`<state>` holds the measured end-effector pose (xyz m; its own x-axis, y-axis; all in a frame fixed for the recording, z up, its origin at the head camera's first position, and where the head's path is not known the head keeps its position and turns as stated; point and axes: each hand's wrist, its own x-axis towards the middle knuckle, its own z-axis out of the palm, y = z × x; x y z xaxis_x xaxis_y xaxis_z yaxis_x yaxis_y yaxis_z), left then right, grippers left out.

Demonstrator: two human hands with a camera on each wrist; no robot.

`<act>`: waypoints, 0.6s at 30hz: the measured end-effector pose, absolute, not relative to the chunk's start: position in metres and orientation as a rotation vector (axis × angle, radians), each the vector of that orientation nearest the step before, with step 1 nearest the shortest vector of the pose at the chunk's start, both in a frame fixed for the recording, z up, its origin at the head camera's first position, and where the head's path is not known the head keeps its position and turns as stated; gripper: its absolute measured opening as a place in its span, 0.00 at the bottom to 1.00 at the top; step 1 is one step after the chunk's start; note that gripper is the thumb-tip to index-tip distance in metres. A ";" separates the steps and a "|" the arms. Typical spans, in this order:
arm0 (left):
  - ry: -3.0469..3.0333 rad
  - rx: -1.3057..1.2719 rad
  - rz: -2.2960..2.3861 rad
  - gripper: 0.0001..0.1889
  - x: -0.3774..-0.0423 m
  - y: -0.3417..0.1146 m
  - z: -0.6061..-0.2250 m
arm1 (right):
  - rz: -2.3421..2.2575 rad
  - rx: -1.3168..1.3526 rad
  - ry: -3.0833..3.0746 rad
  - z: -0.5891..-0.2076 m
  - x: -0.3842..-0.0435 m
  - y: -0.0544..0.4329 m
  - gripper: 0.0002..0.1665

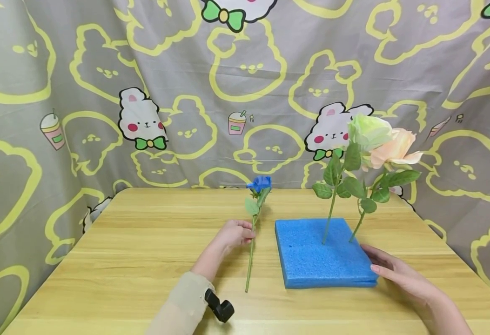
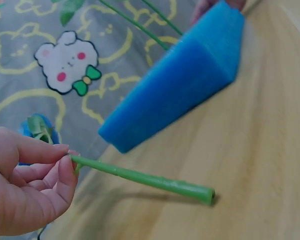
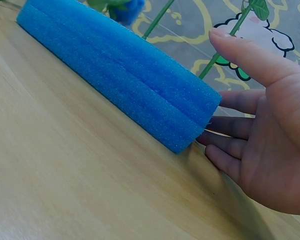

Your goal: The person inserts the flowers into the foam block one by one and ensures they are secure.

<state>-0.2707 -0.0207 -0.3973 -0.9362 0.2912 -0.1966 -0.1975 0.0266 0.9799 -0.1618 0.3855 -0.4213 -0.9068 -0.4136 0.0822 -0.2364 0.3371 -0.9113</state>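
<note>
My left hand (image 1: 235, 234) pinches the green stem of a blue artificial rose (image 1: 260, 184) between thumb and fingers. In the left wrist view the stem's cut end (image 2: 205, 194) points away from the hand, toward the lower right. At the right edge of a blue foam block (image 1: 322, 260), my right hand (image 1: 399, 274) rests its extended fingers against the side, with the thumb raised near the top edge in the right wrist view. A pale green rose (image 1: 369, 132) and a peach rose (image 1: 397, 149) stand in the block by their stems, the peach one leaning right.
The block lies flat on a light wooden table (image 1: 144, 246), right of the blue rose. A grey curtain (image 1: 194, 153) with cartoon prints hangs behind the table. A black strap piece (image 1: 219, 307) is fixed at the left sleeve's cuff.
</note>
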 end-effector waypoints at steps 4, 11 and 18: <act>1.979 0.124 1.995 0.11 -0.269 -0.023 -0.382 | -1.607 -0.580 2.434 -0.420 -0.162 0.386 0.31; 1.991 0.153 2.023 0.10 -0.274 -0.022 -0.382 | -1.643 -0.657 2.372 -0.422 -0.163 0.387 0.31; 1.997 0.219 2.073 0.13 -0.276 -0.018 -0.368 | -1.637 -0.672 2.371 -0.422 -0.163 0.387 0.30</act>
<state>-0.2757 -0.0181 -0.3680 -0.9564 0.2843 -0.0671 -0.0776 -0.0260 0.9966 -0.1633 0.3870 -0.4219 -0.8810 -0.4615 0.1037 -0.2605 0.2903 -0.9208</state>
